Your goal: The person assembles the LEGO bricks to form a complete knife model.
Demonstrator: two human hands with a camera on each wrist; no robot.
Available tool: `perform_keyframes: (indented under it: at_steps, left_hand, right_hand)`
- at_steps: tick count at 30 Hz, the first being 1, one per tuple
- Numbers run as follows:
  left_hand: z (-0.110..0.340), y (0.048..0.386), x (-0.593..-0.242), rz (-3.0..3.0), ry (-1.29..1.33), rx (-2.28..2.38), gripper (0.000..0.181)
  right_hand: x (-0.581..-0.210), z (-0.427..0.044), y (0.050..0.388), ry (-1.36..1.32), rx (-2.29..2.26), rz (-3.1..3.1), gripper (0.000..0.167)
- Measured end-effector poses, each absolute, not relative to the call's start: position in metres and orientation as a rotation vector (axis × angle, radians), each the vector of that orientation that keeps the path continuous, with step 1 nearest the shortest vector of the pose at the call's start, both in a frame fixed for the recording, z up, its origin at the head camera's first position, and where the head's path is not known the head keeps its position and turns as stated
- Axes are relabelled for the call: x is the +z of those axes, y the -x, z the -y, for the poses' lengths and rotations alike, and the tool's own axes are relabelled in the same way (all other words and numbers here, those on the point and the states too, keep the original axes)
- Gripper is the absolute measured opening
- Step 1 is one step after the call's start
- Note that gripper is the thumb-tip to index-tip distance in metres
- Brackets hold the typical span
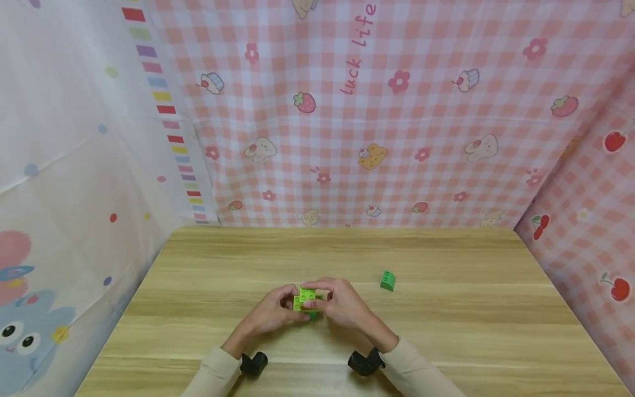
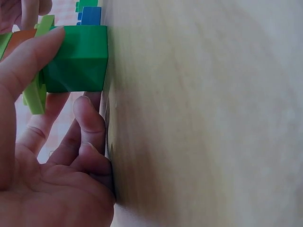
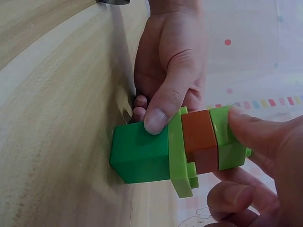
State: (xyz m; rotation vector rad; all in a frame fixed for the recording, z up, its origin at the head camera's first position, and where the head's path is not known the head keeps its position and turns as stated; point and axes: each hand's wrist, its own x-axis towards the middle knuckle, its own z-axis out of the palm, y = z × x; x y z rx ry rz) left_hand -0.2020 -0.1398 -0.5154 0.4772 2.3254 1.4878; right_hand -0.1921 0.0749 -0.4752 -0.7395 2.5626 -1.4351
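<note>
Left hand (image 1: pixel 272 312) and right hand (image 1: pixel 345 304) grip a stack (image 1: pixel 306 294), lower centre.
Left holds the green base (image 3: pixel 142 156), right pinches the lime top (image 3: pixel 230 145). Four pieces look joined; a curved block (image 1: pixel 388 281), right of centre, and blue block (image 2: pixel 91 16), upper left in the left wrist view, look separate.

Left hand (image 1: pixel 272 312): one. Right hand (image 1: pixel 345 304): one. Stacked and visible, four: dark green block (image 3: pixel 142 156), lime plate (image 3: pixel 176 151), brown block (image 3: pixel 200 132), lime block (image 3: pixel 223 135). Blue block (image 2: pixel 92 16): one. Curved green block (image 1: pixel 388 281): one. Black wrist devices (image 1: pixel 254 365) (image 1: pixel 364 364): two. Desk (image 1: pixel 461 325): one.
</note>
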Motion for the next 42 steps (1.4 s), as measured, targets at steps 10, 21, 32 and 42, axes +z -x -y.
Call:
perform_keyframes:
  at_steps: [10, 21, 32, 42]
  left_hand:
    - [0.141, 0.202, -0.515, -2.321, -0.486, 1.476, 0.03]
    - [0.141, 0.203, -0.517, -2.322, -0.486, 1.482, 0.03]
    - [0.141, 0.201, -0.515, -2.32, -0.474, 1.488, 0.03]
    - [0.14, 0.203, -0.516, -2.327, -0.494, 1.493, 0.03]
  right_hand:
    - [-0.475, -0.075, 0.192, 0.709, -1.437, -2.525, 0.039]
    - [-0.477, -0.074, 0.192, 0.718, -1.444, -2.508, 0.04]
    - [-0.471, -0.075, 0.191, 0.761, -1.366, -2.571, 0.039]
    - [-0.468, -0.074, 0.192, 0.77, -1.382, -2.535, 0.037]
